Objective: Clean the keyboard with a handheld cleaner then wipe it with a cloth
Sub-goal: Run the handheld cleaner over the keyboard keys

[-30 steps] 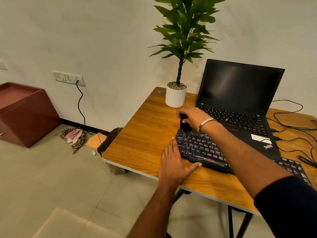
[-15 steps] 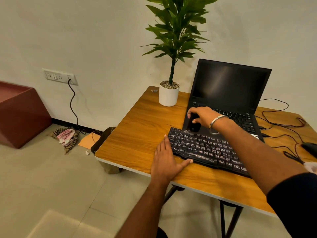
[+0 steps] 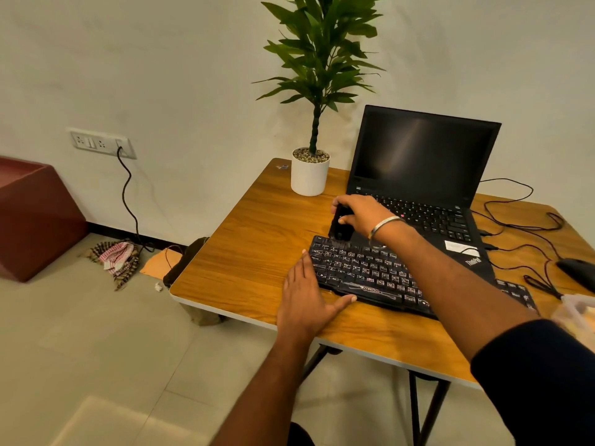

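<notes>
A black keyboard lies on the wooden table in front of an open black laptop. My right hand grips a small black handheld cleaner, whose lower end sits at the keyboard's far left corner. My left hand lies flat on the table against the keyboard's left end, fingers straight, with the thumb along its front edge. A pale cloth shows at the right edge of the table, partly cut off.
A potted plant in a white pot stands left of the laptop. Black cables and a black mouse lie at the right. On the floor are a checked rag, a red cabinet and a plugged wall socket.
My right hand with the cleaner has moved along the keyboard's far edge, right and then back to the left corner. My left hand has stayed flat at the keyboard's left end.
</notes>
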